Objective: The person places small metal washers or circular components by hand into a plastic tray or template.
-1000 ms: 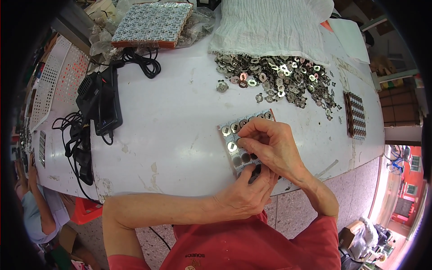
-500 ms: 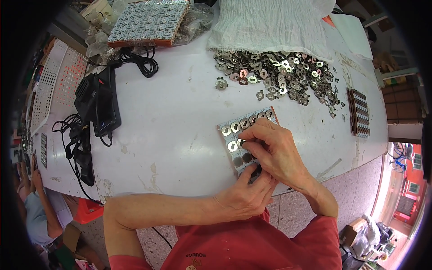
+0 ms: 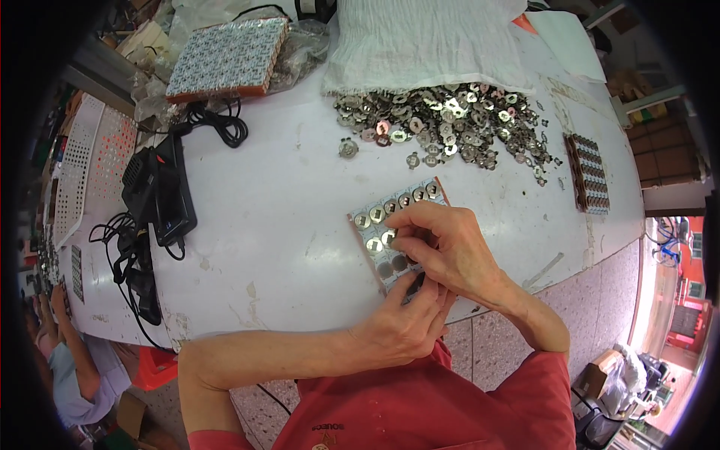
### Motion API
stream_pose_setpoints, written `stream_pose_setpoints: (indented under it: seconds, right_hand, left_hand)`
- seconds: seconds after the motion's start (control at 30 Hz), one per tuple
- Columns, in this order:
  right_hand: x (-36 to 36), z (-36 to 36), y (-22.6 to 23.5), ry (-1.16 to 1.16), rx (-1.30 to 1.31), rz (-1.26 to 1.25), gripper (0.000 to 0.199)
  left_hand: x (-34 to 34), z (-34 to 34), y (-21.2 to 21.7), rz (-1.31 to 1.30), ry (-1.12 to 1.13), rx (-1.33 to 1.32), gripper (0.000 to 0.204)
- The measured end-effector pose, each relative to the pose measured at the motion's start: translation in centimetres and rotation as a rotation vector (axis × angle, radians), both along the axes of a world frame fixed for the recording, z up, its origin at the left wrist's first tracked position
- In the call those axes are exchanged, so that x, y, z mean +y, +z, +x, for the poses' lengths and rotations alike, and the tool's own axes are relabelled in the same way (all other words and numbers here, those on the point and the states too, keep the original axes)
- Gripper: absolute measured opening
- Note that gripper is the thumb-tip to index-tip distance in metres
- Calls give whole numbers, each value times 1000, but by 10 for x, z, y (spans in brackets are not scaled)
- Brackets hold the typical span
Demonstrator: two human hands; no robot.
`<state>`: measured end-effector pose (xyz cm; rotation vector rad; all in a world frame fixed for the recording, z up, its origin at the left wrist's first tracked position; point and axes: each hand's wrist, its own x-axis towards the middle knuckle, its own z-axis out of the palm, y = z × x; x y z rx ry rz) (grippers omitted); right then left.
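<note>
While the left hand grips the tray edge, the curled right hand pinches a metal disc.

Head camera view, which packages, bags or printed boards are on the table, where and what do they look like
White woven sack: far middle, crinkled, metal clips spilling out.
Clear plastic bag: far left, crumpled.
Patterned board stack: far left, rectangular, blue-white top, orange edge.
Small board: under both hands, orange-edged.
Dark board: right edge.
</note>
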<state>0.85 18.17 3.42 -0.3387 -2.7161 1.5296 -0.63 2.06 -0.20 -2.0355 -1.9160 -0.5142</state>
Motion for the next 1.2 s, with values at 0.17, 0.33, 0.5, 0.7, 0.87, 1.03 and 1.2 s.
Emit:
stream_pose_setpoints:
  seconds: [0.17, 0.33, 0.5, 0.7, 0.87, 1.03, 1.2]
  right_hand:
    - [42, -16, 4, -69, 293, 188, 16]
    - [65, -38, 3, -77, 199, 413, 19]
    - [52, -49, -1, 24, 163, 505, 15]
    - [55, -52, -7, 21, 257, 626, 10]
    - [58, -53, 12, -57, 52, 173, 11]
    - [59, -49, 6, -72, 131, 159, 12]
    - [56, -52, -3, 28, 215, 628, 11]
  left_hand:
    - [0, 0, 1, -13, 24, 61, 55]
    - [1, -1, 4, -14, 6, 42, 56]
    - [1, -2, 3, -3, 9, 28, 56]
    - [2, -1, 2, 20, 20, 11, 54]
    - [0, -2, 2, 10, 18, 15, 55]
    - [1, -1, 2, 18, 18, 17, 54]
    - [1, -1, 1, 19, 23, 31, 53]
